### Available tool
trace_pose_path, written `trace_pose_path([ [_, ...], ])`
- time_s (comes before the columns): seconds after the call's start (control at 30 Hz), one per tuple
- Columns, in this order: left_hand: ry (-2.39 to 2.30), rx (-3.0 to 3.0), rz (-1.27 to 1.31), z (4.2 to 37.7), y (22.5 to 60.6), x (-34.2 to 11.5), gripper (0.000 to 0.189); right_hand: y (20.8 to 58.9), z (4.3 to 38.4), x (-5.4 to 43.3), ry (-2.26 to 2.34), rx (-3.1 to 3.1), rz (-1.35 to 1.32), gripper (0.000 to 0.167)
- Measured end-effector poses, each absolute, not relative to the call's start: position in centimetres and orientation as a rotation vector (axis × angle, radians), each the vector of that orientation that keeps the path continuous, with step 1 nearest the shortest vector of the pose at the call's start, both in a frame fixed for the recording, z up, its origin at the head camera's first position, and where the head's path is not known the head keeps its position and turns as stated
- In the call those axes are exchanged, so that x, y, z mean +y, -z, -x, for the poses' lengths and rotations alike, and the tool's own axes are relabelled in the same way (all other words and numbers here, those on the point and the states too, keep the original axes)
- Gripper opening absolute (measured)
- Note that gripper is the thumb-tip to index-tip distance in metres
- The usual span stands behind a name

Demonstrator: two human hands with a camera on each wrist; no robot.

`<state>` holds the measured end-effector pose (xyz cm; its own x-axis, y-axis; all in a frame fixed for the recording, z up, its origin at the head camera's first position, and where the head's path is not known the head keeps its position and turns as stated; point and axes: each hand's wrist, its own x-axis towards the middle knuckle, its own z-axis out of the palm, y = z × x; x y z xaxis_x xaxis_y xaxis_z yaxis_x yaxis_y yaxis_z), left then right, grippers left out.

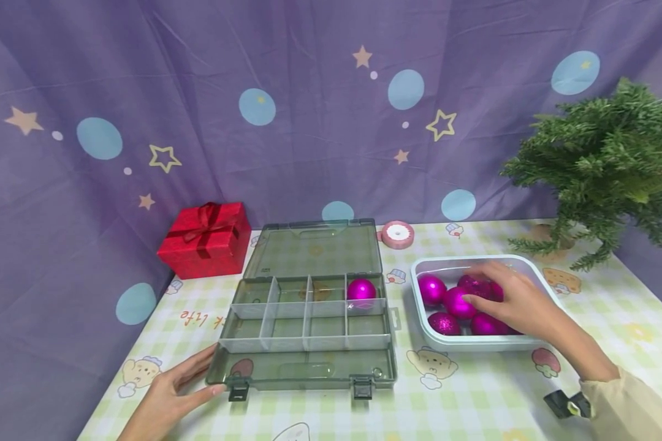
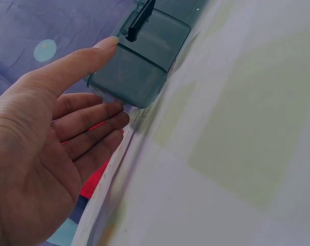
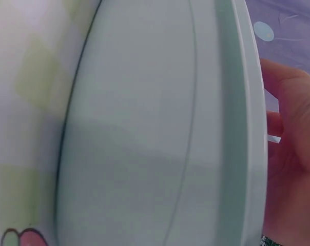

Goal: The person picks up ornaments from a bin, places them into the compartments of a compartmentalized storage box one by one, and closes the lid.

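A translucent grey-green compartment box (image 1: 303, 384) lies with its lid (image 1: 314, 251) folded back. One shiny magenta Christmas bauble (image 1: 361, 290) sits in its back right compartment. My left hand (image 1: 171, 392) is at the box's front left corner, thumb tip at the front edge and fingers extended along the side, as the left wrist view also shows. Over the pale blue tub (image 1: 441, 344) on the right reaches my right hand (image 1: 518, 303), fingers spread down among several magenta baubles (image 1: 444, 323), some glossy, some glittery. In the right wrist view the tub's wall (image 3: 144, 128) hides the fingertips.
A red gift box (image 1: 204, 245) with a ribbon stands at the back left. Behind the compartment box's right side is a pink ribbon roll (image 1: 398, 234). A small artificial Christmas tree (image 1: 612, 165) rises at the back right. Purple curtain (image 1: 309, 165) hangs behind the checked tablecloth (image 1: 342, 422).
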<state>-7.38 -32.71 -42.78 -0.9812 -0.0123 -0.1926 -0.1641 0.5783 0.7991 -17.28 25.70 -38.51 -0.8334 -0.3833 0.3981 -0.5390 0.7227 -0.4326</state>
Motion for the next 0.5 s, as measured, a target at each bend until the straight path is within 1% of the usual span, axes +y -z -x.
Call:
trace_pose_path([
  [0.5,-1.368,2.677,0.124,7.26,42.96,-32.73,0.079,39.59,16.54,25.82,-0.801,-2.692,-0.72,0.042],
])
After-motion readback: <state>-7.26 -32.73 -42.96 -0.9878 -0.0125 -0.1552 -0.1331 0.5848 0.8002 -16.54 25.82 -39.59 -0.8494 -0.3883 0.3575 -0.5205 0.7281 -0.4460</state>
